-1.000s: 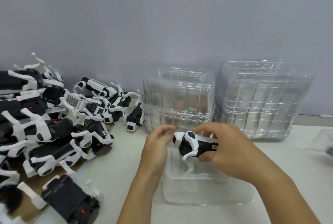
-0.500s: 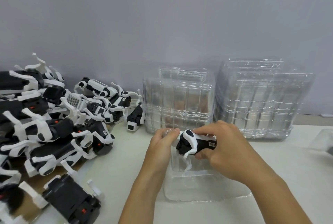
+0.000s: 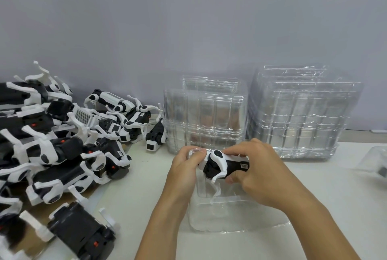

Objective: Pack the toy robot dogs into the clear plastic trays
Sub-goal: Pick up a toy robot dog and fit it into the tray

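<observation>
A black and white toy robot dog [image 3: 225,165] lies on its side over the far end of a clear plastic tray [image 3: 226,215] on the white table. My right hand [image 3: 257,173] grips the dog's body, fingers over the top and thumb beneath. My left hand [image 3: 185,170] pinches the tray's far left corner beside the dog's head end. One white leg of the dog hangs down into the tray.
A pile of several robot dogs [image 3: 62,151] covers the left side of the table. Two stacks of clear trays [image 3: 205,113] [image 3: 301,111] stand at the back against the grey wall. Another clear tray [image 3: 374,161] sits at the right edge.
Both hands and the dog have moved a little away from me and lower, toward the far end of the tray. My left hand has closed in beside the dog's head.
</observation>
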Available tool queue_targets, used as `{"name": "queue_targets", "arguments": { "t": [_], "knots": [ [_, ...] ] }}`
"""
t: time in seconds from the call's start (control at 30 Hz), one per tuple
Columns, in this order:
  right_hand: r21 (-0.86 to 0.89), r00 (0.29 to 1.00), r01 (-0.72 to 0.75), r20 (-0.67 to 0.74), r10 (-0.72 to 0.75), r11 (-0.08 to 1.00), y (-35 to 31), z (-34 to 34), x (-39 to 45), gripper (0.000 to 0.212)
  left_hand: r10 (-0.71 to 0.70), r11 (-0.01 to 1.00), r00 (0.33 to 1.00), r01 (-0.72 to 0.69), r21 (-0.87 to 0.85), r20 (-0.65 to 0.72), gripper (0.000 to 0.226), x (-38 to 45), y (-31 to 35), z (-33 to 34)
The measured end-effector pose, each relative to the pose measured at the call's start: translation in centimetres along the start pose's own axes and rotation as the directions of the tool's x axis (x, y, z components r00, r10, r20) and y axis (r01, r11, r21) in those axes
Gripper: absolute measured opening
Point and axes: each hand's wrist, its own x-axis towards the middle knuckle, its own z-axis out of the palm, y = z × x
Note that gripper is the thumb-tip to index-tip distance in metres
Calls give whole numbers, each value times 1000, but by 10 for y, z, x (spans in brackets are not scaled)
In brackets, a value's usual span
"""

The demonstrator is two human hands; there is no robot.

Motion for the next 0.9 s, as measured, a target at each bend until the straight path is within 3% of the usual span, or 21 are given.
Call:
{"name": "queue_targets", "arguments": {
  "t": [0.5,0.9],
  "knots": [
    [-14,1000,-5,7,5,1000,2,3,1,30,-29,1000,1000,29,-3,-3,10,0,2,0],
    [-11,1000,-15,22,15,1000,-3,3,1,39,-47,998,998,48,29,-43,10,-3,7,2]
  ]
}}
